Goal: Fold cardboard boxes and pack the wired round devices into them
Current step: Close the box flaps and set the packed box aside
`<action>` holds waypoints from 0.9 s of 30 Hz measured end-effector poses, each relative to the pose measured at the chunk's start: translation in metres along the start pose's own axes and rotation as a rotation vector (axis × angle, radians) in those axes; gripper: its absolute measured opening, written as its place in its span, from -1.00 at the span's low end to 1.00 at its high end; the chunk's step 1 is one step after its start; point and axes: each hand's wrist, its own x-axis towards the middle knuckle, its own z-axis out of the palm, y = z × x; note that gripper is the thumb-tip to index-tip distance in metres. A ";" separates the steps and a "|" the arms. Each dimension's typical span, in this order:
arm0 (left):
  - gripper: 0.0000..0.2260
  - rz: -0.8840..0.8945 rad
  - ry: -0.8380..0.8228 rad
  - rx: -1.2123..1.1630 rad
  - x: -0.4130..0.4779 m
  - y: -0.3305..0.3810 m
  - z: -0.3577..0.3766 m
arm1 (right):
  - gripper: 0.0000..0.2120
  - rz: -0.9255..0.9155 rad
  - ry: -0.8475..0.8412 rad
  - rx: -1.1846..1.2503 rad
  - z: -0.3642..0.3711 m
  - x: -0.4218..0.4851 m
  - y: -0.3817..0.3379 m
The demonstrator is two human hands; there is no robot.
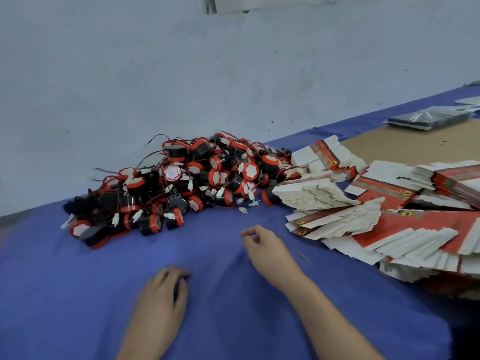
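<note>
A big heap of black and red round devices with thin wires and white plugs lies on the blue cloth by the wall. To its right, flat red and white cardboard box blanks spread in fanned stacks. My right hand hovers over the cloth just in front of the heap, fingers loosely curled, with nothing visible in it. My left hand is palm down near the front, blurred. A dark shape shows under its fingers, and I cannot tell whether it is a device or a shadow.
The blue cloth covers the table up to a pale wall behind the heap. At the far right lie a brown cardboard sheet and a dark plastic-wrapped bundle.
</note>
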 end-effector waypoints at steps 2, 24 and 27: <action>-0.84 0.012 0.017 -0.033 -0.002 -0.001 0.000 | -0.83 0.015 0.010 0.014 0.001 0.002 -0.006; -0.83 0.050 0.061 -0.042 -0.008 -0.004 0.000 | -0.60 0.135 0.390 -0.843 -0.094 -0.023 0.004; -0.82 0.045 0.055 -0.041 -0.009 -0.003 0.000 | -0.65 0.111 0.432 -0.839 -0.100 -0.021 0.008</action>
